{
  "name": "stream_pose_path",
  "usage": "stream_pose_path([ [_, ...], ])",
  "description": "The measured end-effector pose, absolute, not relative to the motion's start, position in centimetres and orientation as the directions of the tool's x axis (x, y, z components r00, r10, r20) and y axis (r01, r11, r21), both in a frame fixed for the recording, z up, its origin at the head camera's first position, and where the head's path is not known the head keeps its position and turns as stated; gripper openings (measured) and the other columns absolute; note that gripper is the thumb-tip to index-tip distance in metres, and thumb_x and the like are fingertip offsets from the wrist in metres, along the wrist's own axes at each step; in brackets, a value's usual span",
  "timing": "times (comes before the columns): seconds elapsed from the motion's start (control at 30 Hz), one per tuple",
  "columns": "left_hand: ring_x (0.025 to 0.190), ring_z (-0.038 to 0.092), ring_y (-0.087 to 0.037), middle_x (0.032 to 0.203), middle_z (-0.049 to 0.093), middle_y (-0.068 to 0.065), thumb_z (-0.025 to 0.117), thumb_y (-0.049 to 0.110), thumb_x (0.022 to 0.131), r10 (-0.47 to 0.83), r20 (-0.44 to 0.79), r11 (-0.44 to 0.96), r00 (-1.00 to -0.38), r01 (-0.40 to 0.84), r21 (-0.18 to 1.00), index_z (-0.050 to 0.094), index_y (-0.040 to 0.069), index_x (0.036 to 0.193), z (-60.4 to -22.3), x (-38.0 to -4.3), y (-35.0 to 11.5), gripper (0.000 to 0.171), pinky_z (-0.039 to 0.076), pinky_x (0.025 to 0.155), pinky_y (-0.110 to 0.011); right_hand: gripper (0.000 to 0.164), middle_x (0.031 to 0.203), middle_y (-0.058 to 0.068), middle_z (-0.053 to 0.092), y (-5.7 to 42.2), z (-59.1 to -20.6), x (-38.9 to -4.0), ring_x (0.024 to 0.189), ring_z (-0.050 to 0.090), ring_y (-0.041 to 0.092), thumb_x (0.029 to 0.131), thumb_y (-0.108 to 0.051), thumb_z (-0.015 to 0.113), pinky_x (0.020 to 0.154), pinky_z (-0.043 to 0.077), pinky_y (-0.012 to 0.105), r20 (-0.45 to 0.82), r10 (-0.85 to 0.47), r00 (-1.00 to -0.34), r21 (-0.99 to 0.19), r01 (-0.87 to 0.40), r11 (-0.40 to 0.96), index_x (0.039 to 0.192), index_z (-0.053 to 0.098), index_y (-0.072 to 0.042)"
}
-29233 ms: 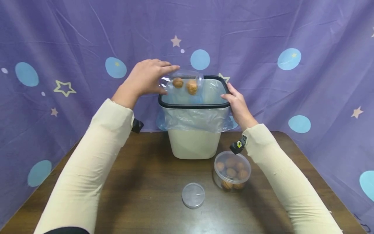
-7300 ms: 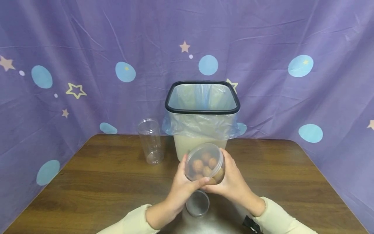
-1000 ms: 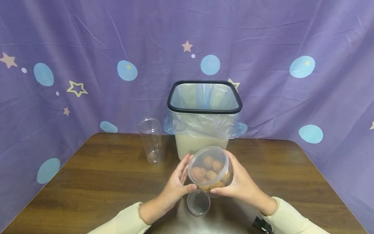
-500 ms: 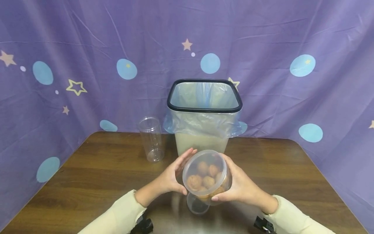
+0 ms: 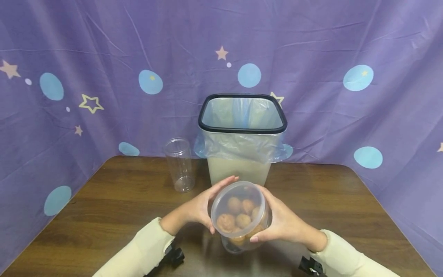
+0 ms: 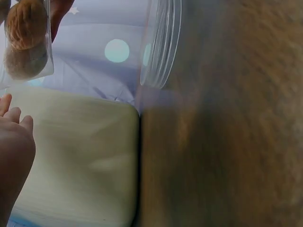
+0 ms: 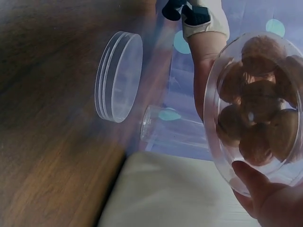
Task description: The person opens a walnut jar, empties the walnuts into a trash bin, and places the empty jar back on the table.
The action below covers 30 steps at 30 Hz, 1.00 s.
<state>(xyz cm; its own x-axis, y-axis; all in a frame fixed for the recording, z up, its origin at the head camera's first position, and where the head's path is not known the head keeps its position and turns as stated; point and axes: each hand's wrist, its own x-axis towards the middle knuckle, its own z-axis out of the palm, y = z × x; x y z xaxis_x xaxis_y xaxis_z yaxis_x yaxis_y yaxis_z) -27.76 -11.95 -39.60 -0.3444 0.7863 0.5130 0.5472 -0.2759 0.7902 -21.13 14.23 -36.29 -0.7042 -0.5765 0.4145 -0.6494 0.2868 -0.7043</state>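
Observation:
My right hand (image 5: 283, 221) grips a clear round container (image 5: 257, 240) by its right side, fingers behind and thumb in front. A translucent lid (image 5: 238, 190) covers it, and several walnuts (image 5: 243, 220) show through. The container is tilted, lid toward me; the right wrist view shows walnuts through its clear plastic. At its left side, my left hand (image 5: 197, 209) is spread with straight fingers and lowered thumb. Its palm stands off the wall in the left wrist view; whether the fingertips touch I cannot tell. A small clear screw lid (image 7: 118, 78) lies below, partly hidden.
Behind the hands stands a cream bin (image 5: 238, 169) with a black rim (image 5: 242, 130) and a bluish plastic liner (image 5: 238, 146). To its left, a tall clear jar (image 5: 180, 165) stands upright without a lid on the wooden table (image 5: 114, 207). A purple curtain (image 5: 194, 30) hangs behind.
Earlier, my left hand tipped the jar with walnuts over the bin; the jar now stands on the table. The container was lifted from the table. Lately it shifts left and lower, my left hand loosening.

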Motion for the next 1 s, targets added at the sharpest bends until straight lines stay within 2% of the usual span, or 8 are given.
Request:
stream_pose_path([
  [0.17,0.140,0.024,-0.026,0.154,0.007,-0.025,0.079,0.053,0.063,0.800,0.509,-0.297,-0.319,0.526,0.797,0.001,0.000,0.150,-39.5,-27.7,-11.7,0.128,0.022,0.114,-0.038,0.107,0.138,0.005,0.047,14.5,-36.3,-21.6,0.120,0.049,0.020,0.058,-0.031,0.088,0.101,0.040,0.033,0.381,-0.622,-0.684,-0.725,-0.638,0.259,0.145,0.029,-0.015],
  [0.43,0.140,0.024,-0.027,0.156,0.013,-0.019,0.079,0.057,0.061,0.812,0.486,-0.275,-0.322,0.523,0.806,0.003,0.003,0.151,-39.5,-27.6,-11.5,0.129,0.021,0.115,-0.037,0.105,0.138,0.005,0.046,14.7,-35.8,-22.0,0.120,0.048,0.019,0.060,-0.029,0.088,0.102,0.038,0.030,0.368,-0.664,-0.651,-0.726,-0.647,0.232,0.145,0.029,-0.013],
  [0.7,0.138,0.030,-0.023,0.153,0.023,-0.016,0.081,0.055,0.060,0.782,0.503,-0.287,-0.368,0.504,0.815,0.007,0.003,0.151,-39.8,-27.5,-11.4,0.128,0.024,0.114,-0.036,0.104,0.136,0.004,0.048,14.7,-35.4,-22.5,0.118,0.050,0.019,0.061,-0.031,0.087,0.100,0.041,0.032,0.350,-0.676,-0.649,-0.724,-0.645,0.244,0.145,0.029,-0.013],
  [1.0,0.137,0.030,-0.020,0.150,0.026,-0.020,0.082,0.052,0.063,0.744,0.517,-0.281,-0.423,0.503,0.817,0.008,0.001,0.150,-40.2,-27.2,-11.1,0.125,0.022,0.114,-0.033,0.104,0.134,0.003,0.049,14.8,-35.4,-22.5,0.116,0.051,0.018,0.059,-0.033,0.088,0.098,0.042,0.033,0.360,-0.643,-0.676,-0.709,-0.646,0.283,0.144,0.030,-0.014],
])
